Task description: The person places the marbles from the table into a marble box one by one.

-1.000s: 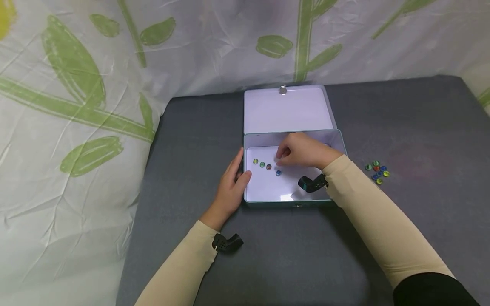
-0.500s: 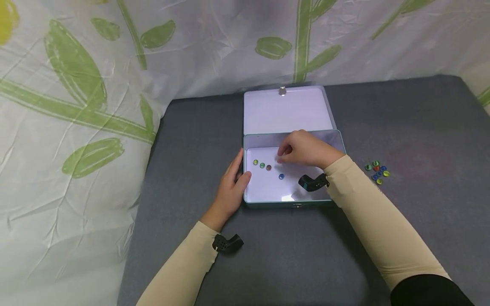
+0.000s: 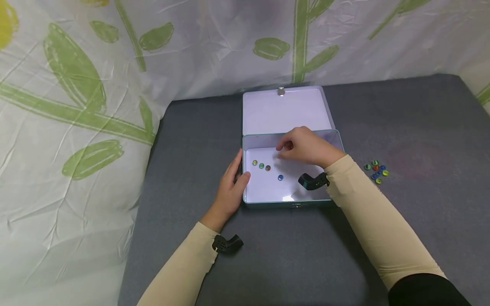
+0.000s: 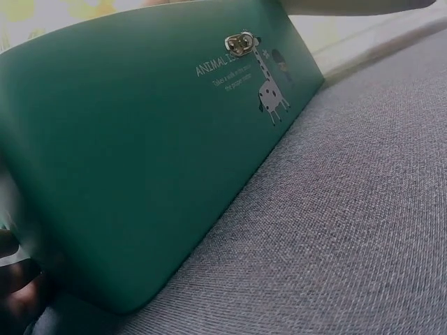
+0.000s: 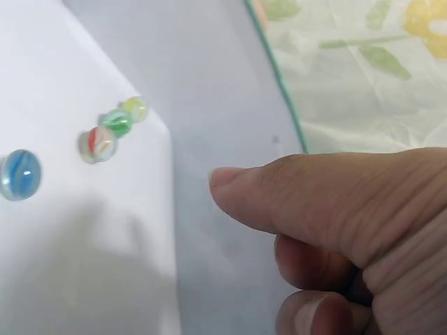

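Observation:
A green tin box (image 3: 250, 196) with a white inside stands with its hinged lid (image 3: 285, 110) laid back. My left hand (image 3: 228, 191) holds its left wall, fingers along the outside and thumb over the rim. Inside lie a yellow marble (image 3: 254, 162), a green marble (image 3: 261, 165), a red-and-white marble (image 5: 103, 144) and a blue marble (image 5: 22, 174). My right hand (image 3: 304, 146) hovers over the box floor, thumb and forefinger apart. Nothing shows between them in the right wrist view, where other fingers are curled.
Several coloured marbles (image 3: 376, 171) lie in a cluster on the grey cloth (image 3: 413, 204), right of the box. A metal clasp (image 4: 241, 44) sits on the box front. Behind the table hangs a white sheet (image 3: 214, 46) with painted green leaves.
The blue marble has rolled slightly right and toward the front of the box. My right thumb and forefinger have spread a little apart. The left hand keeps its place.

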Action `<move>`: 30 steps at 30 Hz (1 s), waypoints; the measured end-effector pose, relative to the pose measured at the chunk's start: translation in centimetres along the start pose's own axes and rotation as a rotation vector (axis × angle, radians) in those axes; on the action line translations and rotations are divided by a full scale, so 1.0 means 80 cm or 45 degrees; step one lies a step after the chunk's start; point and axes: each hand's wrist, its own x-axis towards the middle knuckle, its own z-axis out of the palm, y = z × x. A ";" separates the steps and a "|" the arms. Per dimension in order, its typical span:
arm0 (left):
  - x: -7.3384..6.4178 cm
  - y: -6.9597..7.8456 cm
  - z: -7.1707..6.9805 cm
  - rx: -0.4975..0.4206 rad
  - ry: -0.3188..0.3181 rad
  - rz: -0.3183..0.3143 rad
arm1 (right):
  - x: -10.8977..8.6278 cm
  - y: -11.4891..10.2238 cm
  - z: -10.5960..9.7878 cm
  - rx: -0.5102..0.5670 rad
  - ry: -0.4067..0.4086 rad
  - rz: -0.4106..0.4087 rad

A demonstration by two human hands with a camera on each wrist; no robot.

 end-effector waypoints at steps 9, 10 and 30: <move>0.000 0.001 0.001 -0.003 -0.031 -0.010 | -0.013 -0.001 -0.014 0.104 0.076 0.019; 0.000 0.001 0.002 -0.007 -0.031 -0.010 | -0.014 -0.001 -0.015 0.113 0.082 0.020; -0.001 0.005 0.003 -0.004 -0.014 -0.030 | -0.051 -0.017 -0.042 -0.098 0.198 0.158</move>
